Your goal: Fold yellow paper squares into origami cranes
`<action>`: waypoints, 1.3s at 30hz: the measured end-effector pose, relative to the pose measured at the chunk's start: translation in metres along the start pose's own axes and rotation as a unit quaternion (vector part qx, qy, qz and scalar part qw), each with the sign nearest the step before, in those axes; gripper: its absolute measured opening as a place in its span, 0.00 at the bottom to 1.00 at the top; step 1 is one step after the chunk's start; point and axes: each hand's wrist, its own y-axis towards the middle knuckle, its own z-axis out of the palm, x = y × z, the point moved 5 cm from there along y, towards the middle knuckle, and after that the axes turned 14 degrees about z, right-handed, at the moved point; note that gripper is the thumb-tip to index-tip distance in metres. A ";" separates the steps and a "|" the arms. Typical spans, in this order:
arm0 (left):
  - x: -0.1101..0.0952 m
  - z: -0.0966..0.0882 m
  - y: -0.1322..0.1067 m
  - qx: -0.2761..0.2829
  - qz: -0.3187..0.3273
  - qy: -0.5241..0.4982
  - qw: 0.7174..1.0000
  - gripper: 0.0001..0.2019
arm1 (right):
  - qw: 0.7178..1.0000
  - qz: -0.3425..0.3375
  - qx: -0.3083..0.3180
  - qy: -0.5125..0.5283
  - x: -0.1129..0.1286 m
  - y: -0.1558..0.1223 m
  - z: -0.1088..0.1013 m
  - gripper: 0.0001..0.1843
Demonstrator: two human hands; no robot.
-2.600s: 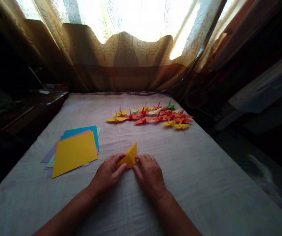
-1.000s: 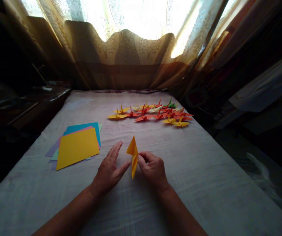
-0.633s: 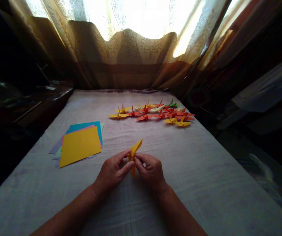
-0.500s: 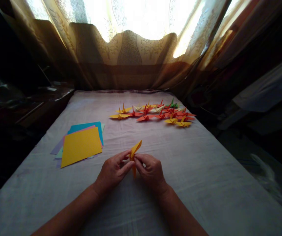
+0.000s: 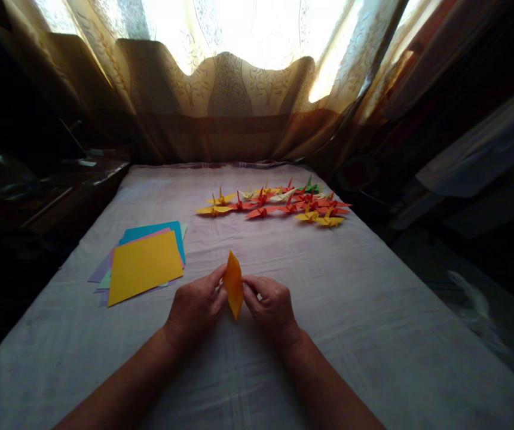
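Note:
Between my hands a folded piece of orange-yellow paper stands upright as a narrow pointed diamond, just above the cloth. My left hand pinches it from the left, its fingertips partly behind the paper. From the other side my right hand grips its right edge between thumb and forefinger. Beyond them, folded paper cranes in red, yellow, white and green, among them a red crane and a green crane, sit in a cluster at the far right.
A loose stack of square paper sheets, a yellow sheet on top and a blue sheet under it, lies to the left. A pale cloth covers the surface. A patterned curtain hangs behind the far edge.
The folded paper has turned from a slanted, spread shape to a broad upright face towards me. Both hands still pinch it. The whole view has shifted slightly.

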 end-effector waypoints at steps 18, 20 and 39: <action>0.008 0.006 0.009 -0.005 -0.068 0.004 0.998 0.12 | 1.000 0.008 -0.009 -0.028 -0.001 0.000 0.002 0.11; 0.008 0.007 0.009 -0.005 -0.055 0.034 0.998 0.11 | 0.999 0.017 0.001 -0.038 -0.002 0.000 0.003 0.11; 0.009 0.007 0.008 -0.017 0.039 0.049 0.998 0.11 | 0.986 0.153 -0.011 -0.062 -0.013 0.006 -0.005 0.15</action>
